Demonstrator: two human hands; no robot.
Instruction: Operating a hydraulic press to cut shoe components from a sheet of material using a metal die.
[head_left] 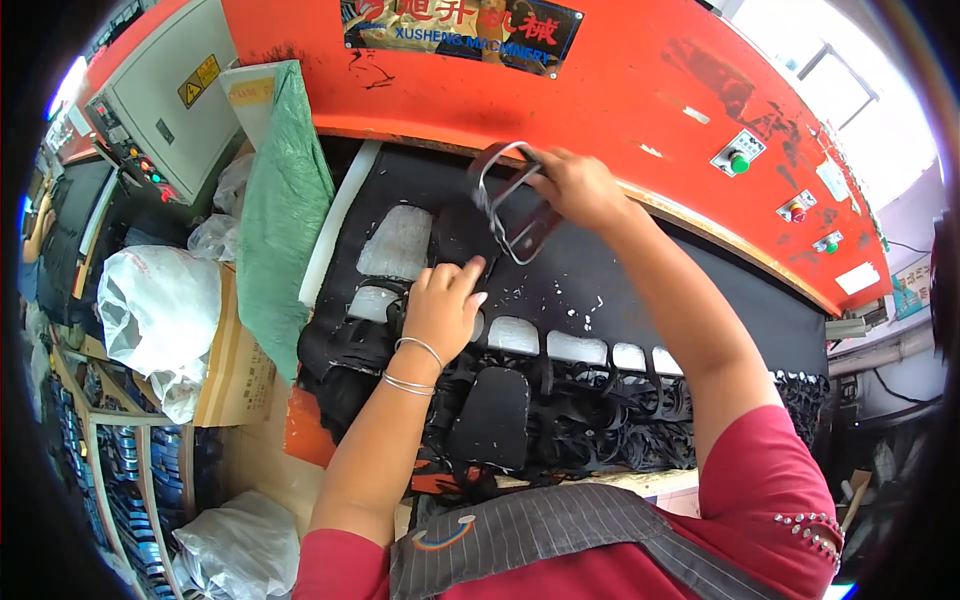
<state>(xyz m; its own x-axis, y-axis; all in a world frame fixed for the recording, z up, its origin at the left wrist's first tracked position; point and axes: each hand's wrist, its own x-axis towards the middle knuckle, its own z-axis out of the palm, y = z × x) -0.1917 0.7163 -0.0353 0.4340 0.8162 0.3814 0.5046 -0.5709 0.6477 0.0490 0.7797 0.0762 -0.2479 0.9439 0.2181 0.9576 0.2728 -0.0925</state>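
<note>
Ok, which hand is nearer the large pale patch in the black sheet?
Left. The left hand is close beside the large pale patch, at its near-right corner; the right hand is farther off to the right, gripping a metal frame.

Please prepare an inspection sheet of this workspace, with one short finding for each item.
Surface: black sheet with pale patches, probably cut openings; scattered white flecks.
Job's things: metal frame, tilted; loose black piece lying on black scraps.
Clutter: black scraps along the near edge; plastic bags and cardboard box at left.
Hands: right hand grips the metal frame; left hand, open, at the black sheet, contact unclear.
Cables: thin dark line at far right, apparently a cable.
Surroundings: red machine panel with green and red buttons; grey cabinet; green plastic sheet.
</note>
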